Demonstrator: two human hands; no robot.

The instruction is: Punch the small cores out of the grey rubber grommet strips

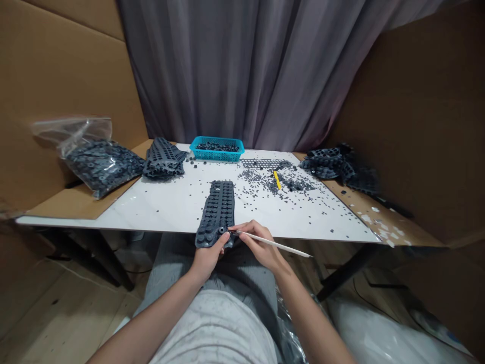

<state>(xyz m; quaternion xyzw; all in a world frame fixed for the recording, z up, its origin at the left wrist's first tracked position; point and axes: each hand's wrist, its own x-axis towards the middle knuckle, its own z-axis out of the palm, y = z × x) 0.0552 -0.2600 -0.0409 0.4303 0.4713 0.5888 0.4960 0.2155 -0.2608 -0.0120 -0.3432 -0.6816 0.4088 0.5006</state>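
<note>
Head camera: the dark studded sheet [217,208] lies just ahead of both hands, its near end at the front edge of the white desk [166,208]. It looks light, bendy and rubbery, probably not fragile; its plain side margins seem the best place to hold. The left hand [205,259] grips the near end, thumb on top. The right hand [260,247] has its fingers closed around a slim white-handled tool [288,248], tip beside the left thumb. Both forearms reach forward and converge, wrists low.
</note>
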